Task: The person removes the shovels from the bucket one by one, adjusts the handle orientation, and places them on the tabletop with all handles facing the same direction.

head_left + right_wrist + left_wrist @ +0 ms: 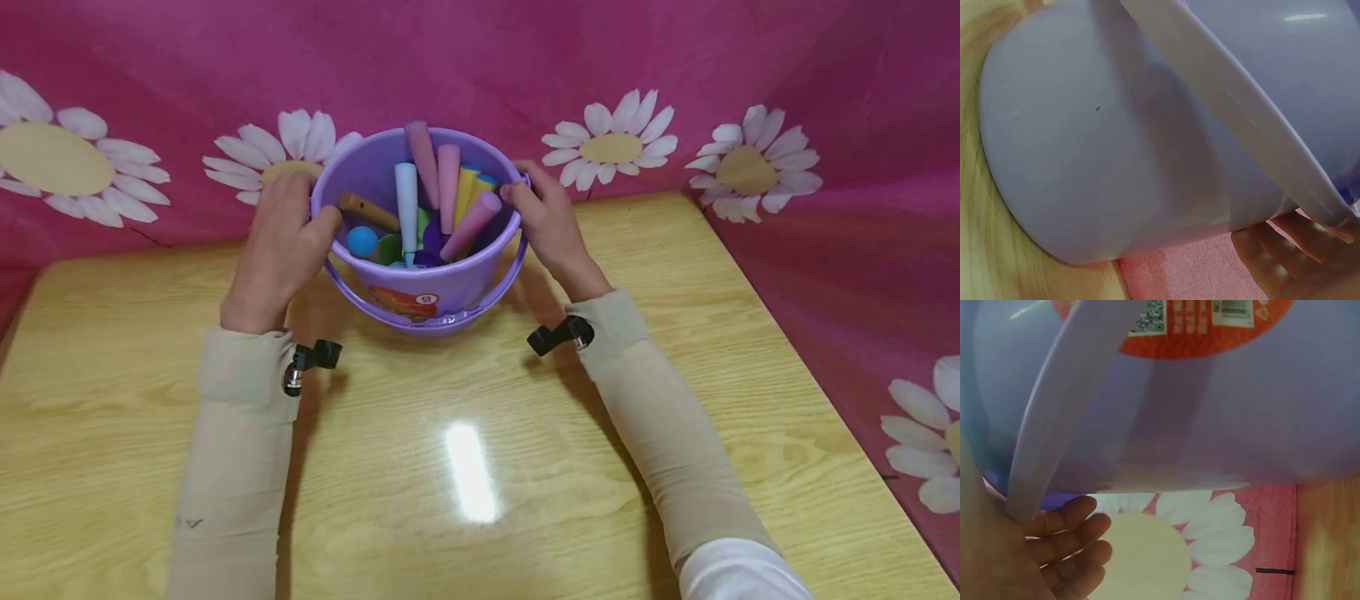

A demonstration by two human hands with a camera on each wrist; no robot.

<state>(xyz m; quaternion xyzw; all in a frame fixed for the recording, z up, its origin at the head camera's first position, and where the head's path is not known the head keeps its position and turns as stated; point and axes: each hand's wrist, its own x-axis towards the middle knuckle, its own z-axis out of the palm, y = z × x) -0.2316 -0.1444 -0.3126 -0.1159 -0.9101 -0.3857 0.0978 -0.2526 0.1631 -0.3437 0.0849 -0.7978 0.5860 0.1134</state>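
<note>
A purple bucket [480, 287] stands near the back of the table, tipped a little toward me in the head view. My left hand [279, 242] grips its left rim, thumb over the edge and fingers outside. On the opposite side my right hand [553, 229] holds the rim by the handle joint. The bucket's handle [358, 305] hangs down across the front, over a red label [393, 302]. Inside stick up several pink handles [447, 187], a light blue handle [406, 208], a brown handle [369, 212], yellow pieces [465, 193] and a blue ball [362, 242]. Their lower ends are hidden.
The bucket is on a glossy wooden table [390, 500] that reflects a bright light. Pink cloth [465, 58] with large white daisies [611, 146] hangs right behind the table and along its right edge. Small black camera mounts [551, 337] jut inward from both wrists.
</note>
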